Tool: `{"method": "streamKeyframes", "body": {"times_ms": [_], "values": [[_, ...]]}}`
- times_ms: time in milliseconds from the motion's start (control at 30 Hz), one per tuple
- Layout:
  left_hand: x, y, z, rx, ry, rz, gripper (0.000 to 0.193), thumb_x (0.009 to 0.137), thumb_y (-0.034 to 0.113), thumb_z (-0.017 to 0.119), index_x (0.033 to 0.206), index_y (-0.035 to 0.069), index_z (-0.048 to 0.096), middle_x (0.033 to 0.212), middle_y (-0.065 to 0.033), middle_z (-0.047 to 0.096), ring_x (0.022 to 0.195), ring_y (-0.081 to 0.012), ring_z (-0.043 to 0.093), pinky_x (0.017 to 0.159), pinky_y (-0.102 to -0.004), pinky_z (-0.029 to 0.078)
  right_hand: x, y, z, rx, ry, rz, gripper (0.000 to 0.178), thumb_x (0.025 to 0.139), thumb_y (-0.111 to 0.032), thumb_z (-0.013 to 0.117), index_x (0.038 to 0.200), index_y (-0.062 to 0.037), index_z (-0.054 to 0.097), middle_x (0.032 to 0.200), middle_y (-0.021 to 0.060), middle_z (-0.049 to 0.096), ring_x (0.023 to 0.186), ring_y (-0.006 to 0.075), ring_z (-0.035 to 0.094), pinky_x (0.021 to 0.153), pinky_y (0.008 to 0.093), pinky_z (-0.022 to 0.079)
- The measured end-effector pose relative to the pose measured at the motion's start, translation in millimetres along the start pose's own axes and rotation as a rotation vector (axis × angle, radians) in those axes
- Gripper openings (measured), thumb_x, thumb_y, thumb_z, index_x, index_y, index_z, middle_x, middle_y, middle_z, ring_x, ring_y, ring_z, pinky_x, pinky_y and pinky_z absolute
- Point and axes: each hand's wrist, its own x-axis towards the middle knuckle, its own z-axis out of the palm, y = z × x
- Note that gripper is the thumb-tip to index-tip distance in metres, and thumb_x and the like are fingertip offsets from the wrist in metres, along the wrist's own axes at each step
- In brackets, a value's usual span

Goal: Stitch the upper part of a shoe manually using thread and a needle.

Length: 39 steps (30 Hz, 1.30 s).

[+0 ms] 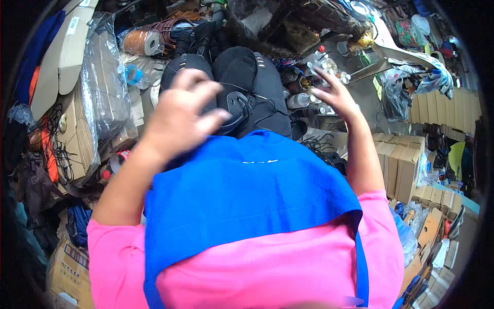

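My left hand [191, 109] is smeared by motion, its fingers apart, in front of the black shoe-like pieces [247, 72] beyond my blue apron [252, 185]. Thin black cords trail over these padded pieces, and a dark oval part [237, 106] with a paler edge lies among them. Nothing shows in the left hand's grasp. Raised to the right of the black pieces is my right hand [335, 95], fingers spread and holding nothing. Small clear bottles [299, 101] stand just behind it.
At left are plastic-wrapped cardboard [105, 77] and an orange spool [140, 42]. A blue-capped bottle [135, 75] lies beside them. Cardboard boxes [399, 165] are stacked at right, below a black plastic bag [395, 98]. A yellowish carton [69, 270] sits at lower left.
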Motion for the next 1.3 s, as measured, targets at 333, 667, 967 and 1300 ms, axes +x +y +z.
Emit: {"method": "streamKeyframes", "body": {"times_ms": [333,667,967,1300], "values": [[-2,-6,52,0.188,-0.124,0.082,0.040,0.064,0.024,0.074,0.089,0.003,0.052,0.086,-0.0139,0.055,0.079,-0.0333,0.060,0.070,-0.0417,0.049,76,-102,65,-0.143,-0.261,-0.103,0.043,0.075,-0.039,0.076,0.088,0.0007,0.064,0.069,0.0094,0.061,0.070,0.0146,0.059,0.064,0.0302,0.047],[6,-5,47,0.209,-0.221,0.142,0.035,0.071,0.033,0.070,0.082,0.002,0.058,0.078,-0.0164,0.059,0.076,-0.0348,0.061,0.069,-0.0413,0.050,55,-91,93,-0.045,0.117,-0.247,0.038,0.070,-0.035,0.077,0.078,-0.0013,0.062,0.084,0.0130,0.058,0.080,0.0283,0.060,0.069,0.0370,0.048],[75,-34,75,-0.295,-0.084,0.089,0.038,0.075,0.018,0.069,0.109,0.008,0.057,0.113,-0.0130,0.051,0.107,-0.0306,0.053,0.091,-0.0377,0.045,8,-109,75,-0.366,-0.039,-0.460,0.035,0.081,-0.037,0.064,0.073,-0.0032,0.060,0.072,0.0134,0.059,0.070,0.0327,0.060,0.064,0.0430,0.047],[78,-40,101,-0.349,-0.057,0.073,0.040,0.073,0.020,0.072,0.106,0.009,0.052,0.113,-0.0131,0.046,0.102,-0.0310,0.055,0.088,-0.0386,0.047,-1,-101,68,-0.243,-0.216,-0.510,0.023,0.079,-0.017,0.061,0.067,0.0000,0.051,0.066,0.0171,0.053,0.066,0.0363,0.055,0.061,0.0433,0.045]]}}
